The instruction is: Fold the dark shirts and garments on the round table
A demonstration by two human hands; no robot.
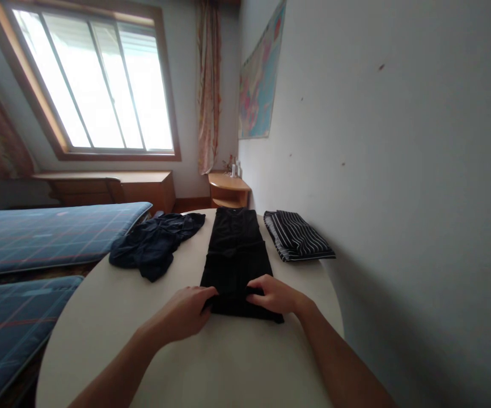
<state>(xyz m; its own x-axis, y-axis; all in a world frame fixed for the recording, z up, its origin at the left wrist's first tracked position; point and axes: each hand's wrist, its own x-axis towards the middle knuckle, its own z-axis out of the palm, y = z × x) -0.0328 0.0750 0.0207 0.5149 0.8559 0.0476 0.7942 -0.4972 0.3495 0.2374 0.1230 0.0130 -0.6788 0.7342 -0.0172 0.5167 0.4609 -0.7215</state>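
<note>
A black garment (237, 249), folded into a long strip, lies flat on the round white table (88, 328) in front of me. It could be a shirt or trousers; I cannot tell which. My left hand (190, 311) pinches its near left edge, thumb and fingers closed on the cloth. On the near right part, my right hand (273, 294) grips a fold of the same garment. The near hem sticks out between and below the hands.
A crumpled dark navy garment (152, 243) lies at the table's left edge. To the right, beside the wall (398, 198), sits a folded black-and-white striped cloth (299, 235). Blue plaid mattresses (58, 232) stand left of the table. A wooden corner shelf (228, 182) is behind it.
</note>
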